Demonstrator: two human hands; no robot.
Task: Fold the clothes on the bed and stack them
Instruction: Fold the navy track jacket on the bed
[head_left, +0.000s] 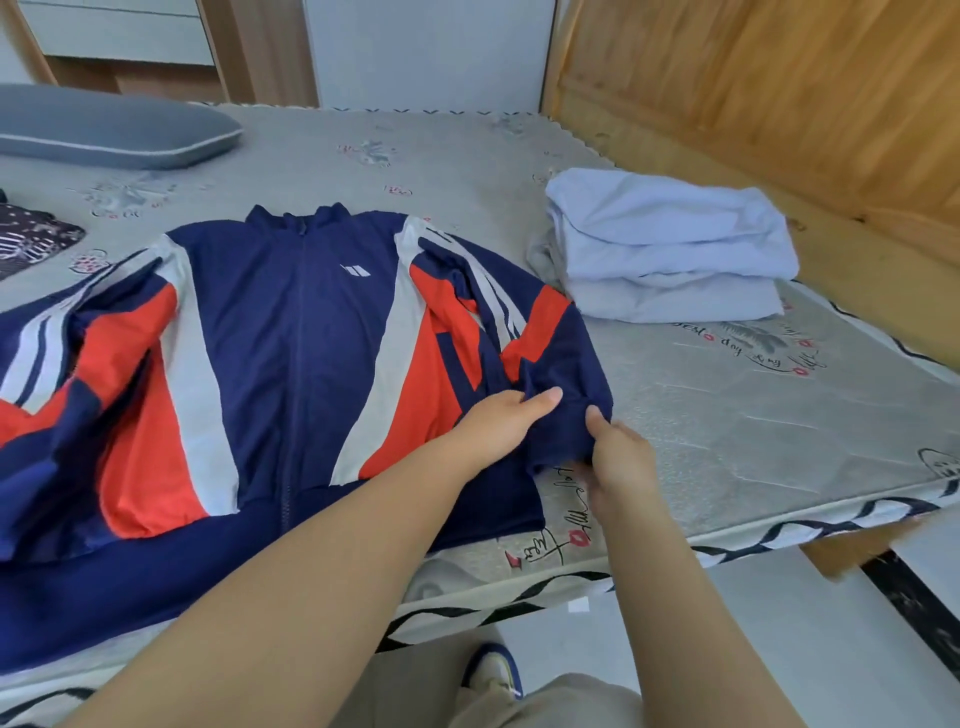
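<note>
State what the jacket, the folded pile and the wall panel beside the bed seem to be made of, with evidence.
Jacket: likely thin synthetic sportswear fabric; smooth, faintly shiny, soft creases.
Pile: probably matte cotton-type cloth; soft rounded folds, no sheen.
Panel: wood, seemingly varnished; visible grain and knots.

Jacket (291, 332) spread on bed (727, 415), folded stack (670, 249) right, pillow (104, 127) behind left
</note>
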